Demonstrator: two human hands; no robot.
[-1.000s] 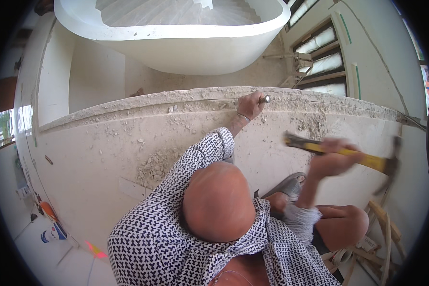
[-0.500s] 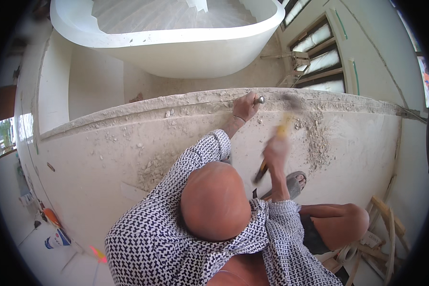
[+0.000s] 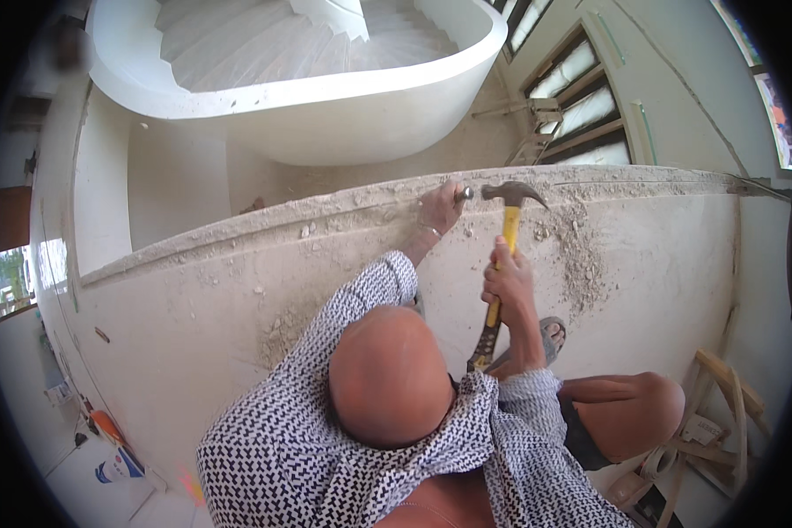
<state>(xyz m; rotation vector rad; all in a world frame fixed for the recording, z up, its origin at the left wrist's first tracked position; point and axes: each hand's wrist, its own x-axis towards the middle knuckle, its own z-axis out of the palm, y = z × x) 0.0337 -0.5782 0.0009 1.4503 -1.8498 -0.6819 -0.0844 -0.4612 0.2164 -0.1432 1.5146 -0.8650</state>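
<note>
At the chipped concrete edge point(image 3: 326, 214), my left hand point(image 3: 437, 209) is wrapped round a chisel point(image 3: 466, 193); only its round metal end shows, pointing right, and its tip is hidden. My right hand point(image 3: 509, 277) grips a claw hammer point(image 3: 511, 218) by its yellow and black handle. The hammer's striking face is a short gap to the right of the chisel's end, and the claw curves away to the right. Loose rubble point(image 3: 581, 255) lies right of the hammer, with smaller chips along the edge.
Past the edge, the floor drops to a white curved stair wall point(image 3: 326, 92). My bent knee point(image 3: 392, 374) rises between my arms, and my sandalled foot point(image 3: 552, 334) is beside the right forearm. Timber pieces point(image 3: 730, 387) lie at right; a white-and-blue container point(image 3: 119, 465) stands at left.
The hammer, blurred in motion before, now shows sharply, with its head closer to the chisel. My left hand keeps its hold on the chisel. The whole view has shifted slightly.
</note>
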